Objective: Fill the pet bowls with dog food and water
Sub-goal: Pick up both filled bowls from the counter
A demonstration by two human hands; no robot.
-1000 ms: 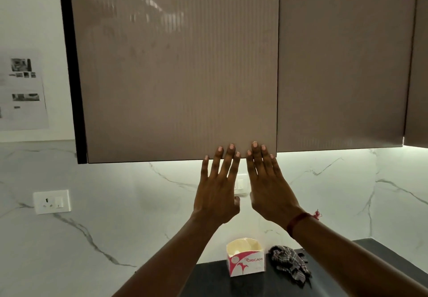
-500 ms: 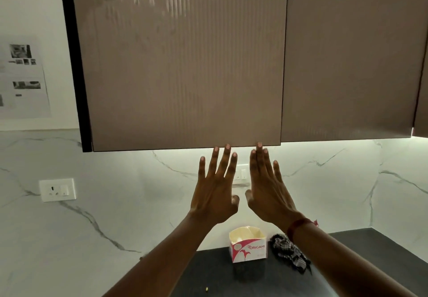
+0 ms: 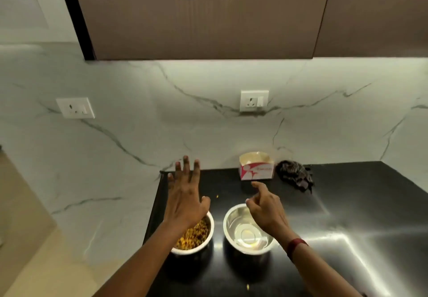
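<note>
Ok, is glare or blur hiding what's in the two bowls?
Head view: bright light streaks glare across the black counter right of the bowls; the right bowl reflects inside, so any water is hard to judge; dog food in the left bowl reads clearly.

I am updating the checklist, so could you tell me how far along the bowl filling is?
Done: the left bowl holds kibble. In hand: nothing; the left hand and right hand hover empty above the bowls. Left: the right bowl looks shiny, but whether it holds water is unclear; check that.
</note>
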